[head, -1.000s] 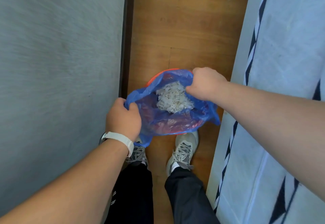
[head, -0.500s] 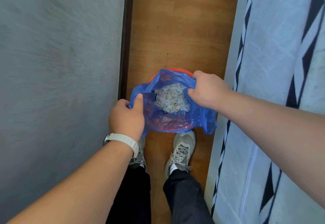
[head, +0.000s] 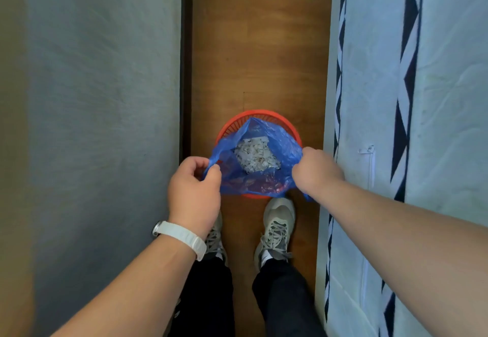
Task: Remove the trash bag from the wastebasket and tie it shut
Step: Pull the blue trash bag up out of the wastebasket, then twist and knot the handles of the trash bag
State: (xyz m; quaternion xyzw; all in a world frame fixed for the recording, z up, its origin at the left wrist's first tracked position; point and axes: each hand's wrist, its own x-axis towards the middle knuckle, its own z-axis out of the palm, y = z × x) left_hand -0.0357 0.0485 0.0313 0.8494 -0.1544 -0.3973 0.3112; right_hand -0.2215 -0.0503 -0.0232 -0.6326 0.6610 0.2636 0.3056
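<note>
A blue plastic trash bag (head: pixel 280 141) hangs open over a round red mesh wastebasket (head: pixel 232 122) on the wooden floor. White shredded paper (head: pixel 254 155) fills the bag's bottom. My left hand (head: pixel 194 191) pinches the bag's left edge between thumb and fingers. My right hand (head: pixel 315 171) grips the bag's right edge in a closed fist. The bag's mouth is stretched between both hands, and its far rim droops inside the basket's far rim.
A grey wall (head: pixel 92 125) with a dark baseboard (head: pixel 186 59) runs along the left. A mattress with a black-and-white patterned edge (head: pixel 409 125) lines the right. My two sneakers (head: pixel 277 228) stand just behind the basket on the narrow floor strip (head: pixel 258 46).
The bag's far edge has come off the basket's rim, which now shows red at the back. Both hands have moved apart and nearer to me, widening the bag's mouth.
</note>
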